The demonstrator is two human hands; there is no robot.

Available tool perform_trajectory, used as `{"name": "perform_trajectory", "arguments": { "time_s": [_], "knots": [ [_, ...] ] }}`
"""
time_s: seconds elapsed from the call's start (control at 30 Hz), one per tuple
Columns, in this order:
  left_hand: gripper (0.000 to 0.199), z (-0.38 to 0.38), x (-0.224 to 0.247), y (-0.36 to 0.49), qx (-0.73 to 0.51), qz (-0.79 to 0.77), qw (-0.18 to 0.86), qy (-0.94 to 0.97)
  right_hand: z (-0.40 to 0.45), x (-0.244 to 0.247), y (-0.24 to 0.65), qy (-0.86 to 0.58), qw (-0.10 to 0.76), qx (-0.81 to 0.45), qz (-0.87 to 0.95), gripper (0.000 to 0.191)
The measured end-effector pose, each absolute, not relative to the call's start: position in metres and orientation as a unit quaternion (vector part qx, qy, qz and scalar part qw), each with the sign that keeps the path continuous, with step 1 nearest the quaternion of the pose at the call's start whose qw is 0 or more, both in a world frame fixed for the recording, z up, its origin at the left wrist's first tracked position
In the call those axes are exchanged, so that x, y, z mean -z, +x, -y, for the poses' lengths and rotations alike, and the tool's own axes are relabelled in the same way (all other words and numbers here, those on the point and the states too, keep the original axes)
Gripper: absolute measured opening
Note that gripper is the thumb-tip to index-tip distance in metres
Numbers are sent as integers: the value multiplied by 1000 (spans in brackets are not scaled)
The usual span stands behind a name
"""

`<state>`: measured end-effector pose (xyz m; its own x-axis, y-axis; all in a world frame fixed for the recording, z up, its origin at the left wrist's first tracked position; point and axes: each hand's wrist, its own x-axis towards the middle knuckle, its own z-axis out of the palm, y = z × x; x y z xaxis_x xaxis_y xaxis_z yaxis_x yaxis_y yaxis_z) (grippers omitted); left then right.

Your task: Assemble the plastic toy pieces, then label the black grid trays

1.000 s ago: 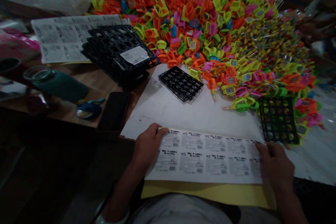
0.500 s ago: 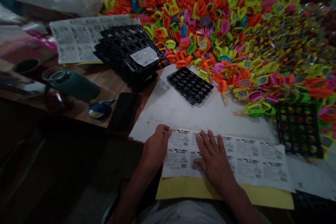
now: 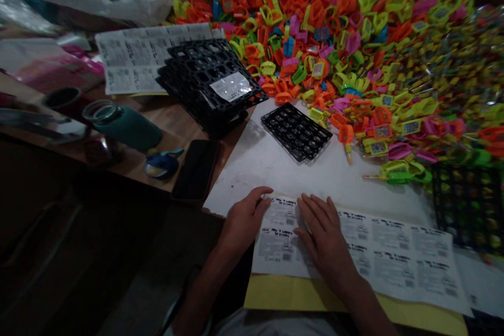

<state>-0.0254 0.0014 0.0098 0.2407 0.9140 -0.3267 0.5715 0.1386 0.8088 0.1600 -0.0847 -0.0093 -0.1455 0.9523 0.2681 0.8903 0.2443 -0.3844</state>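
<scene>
A white sheet of printed labels [image 3: 394, 257] with a yellow backing sheet [image 3: 291, 294] under it lies at the table's front edge. At its upper left corner is my left hand [image 3: 242, 220], thumb and index finger closed around the sheet's edge with a small gap behind the tips. My right hand [image 3: 325, 236] rests flat on the labels, fingers stretched out and close together, covering part of the print. Beyond both hands lie small black grid trays [image 3: 297, 131], stacked slightly askew.
Colourful toy watches [image 3: 315, 37] form a large heap at the back. Another black grid tray [image 3: 468, 205] lies on the right. To the left are stacked black trays [image 3: 197, 73] with a label, more label sheets [image 3: 134, 58], a phone [image 3: 196, 168] and a teal bottle [image 3: 129, 123].
The whole view has shifted, so things appear farther right. My right hand has slid left over the sheet toward my left hand, its fingers now closer together. The left thumb and index tips have parted slightly.
</scene>
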Motion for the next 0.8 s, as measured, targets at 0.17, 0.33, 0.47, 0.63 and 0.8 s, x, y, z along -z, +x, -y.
{"name": "perform_trajectory", "arguments": {
  "time_s": [0.17,0.33,0.47,0.63,0.8],
  "knots": [
    [25,4,-11,-23,-205,-576,500,613,65,10,150,-613,271,-121,732,43],
    [20,5,-13,-25,-197,-576,531,589,57,10,154,-616,271,-180,718,28],
    [21,6,-17,-24,-213,-588,562,541,55,5,157,-616,254,-237,707,16],
    [22,10,-22,-22,-224,-580,570,537,55,0,159,-598,240,-262,718,12],
    [21,21,-29,-30,-243,-629,403,618,57,-2,161,-595,240,-278,715,16]
  ]
}}
